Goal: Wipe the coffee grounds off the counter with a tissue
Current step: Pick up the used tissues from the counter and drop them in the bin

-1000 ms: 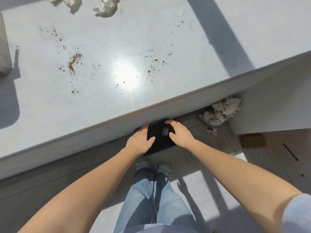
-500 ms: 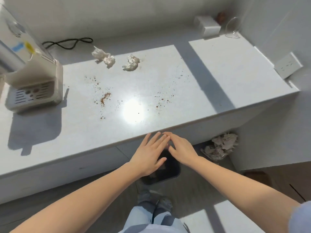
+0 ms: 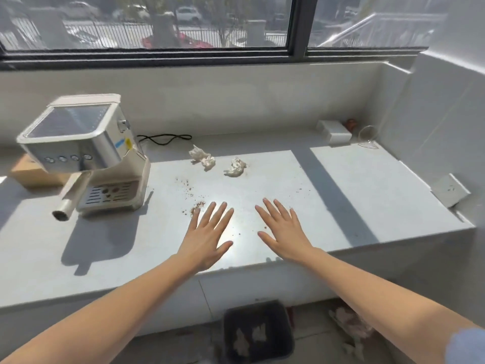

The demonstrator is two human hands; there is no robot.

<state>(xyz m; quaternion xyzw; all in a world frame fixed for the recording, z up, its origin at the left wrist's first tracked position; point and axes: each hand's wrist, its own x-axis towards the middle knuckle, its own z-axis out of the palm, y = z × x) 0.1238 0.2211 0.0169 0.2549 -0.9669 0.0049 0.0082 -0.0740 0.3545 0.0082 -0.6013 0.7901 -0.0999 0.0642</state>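
Sunlit counter [image 3: 367, 195] | coffee grounds [image 3: 200, 205] beside my left hand [image 3: 207, 237] | right hand [image 3: 284, 232] alongside, both spread-fingered, empty | free to take crumpled tissue [image 3: 235, 168] beyond

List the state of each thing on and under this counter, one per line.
left hand: open, fingers spread, empty.
right hand: open, fingers spread, empty.
coffee grounds: scattered on the counter, unwiped.
crumpled tissues: lying loose behind the grounds.
coffee machine: upright, left of grounds.
bin: open-topped, tissue wads inside.
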